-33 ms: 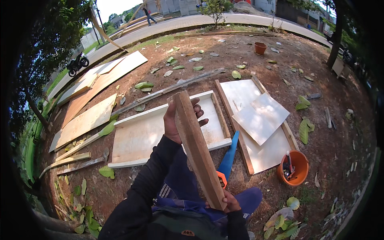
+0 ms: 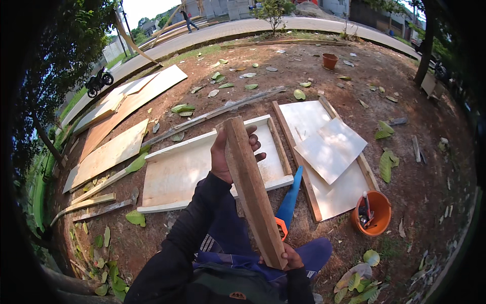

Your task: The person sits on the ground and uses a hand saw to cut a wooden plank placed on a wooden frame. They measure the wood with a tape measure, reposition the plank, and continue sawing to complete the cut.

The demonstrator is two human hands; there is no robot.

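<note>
A long brown wooden beam (image 2: pixel 254 195) slants across the middle, its far end up by the left hand and its near end low by my lap. My left hand (image 2: pixel 221 158) is wrapped round the beam near its far end, with fingertips showing past its right side. Down at the near end, my right hand (image 2: pixel 293 257) grips the beam from the right; part of that hand is hidden behind the wood. Just right of the beam, a handsaw (image 2: pixel 290 200) with a blue blade and orange handle lies on the ground, its handle partly covered.
Beyond the beam lies a shallow white-faced wooden tray-like frame (image 2: pixel 172 177). A second framed panel (image 2: pixel 334 200) at the right bears a loose square board (image 2: pixel 331 150). An orange bucket (image 2: pixel 383 223) holds tools. Plywood sheets (image 2: pixel 109 154) and thin strips (image 2: pixel 93 201) lie left.
The beam's far end and my left hand have shifted very slightly to the right. Both hands keep their hold.
</note>
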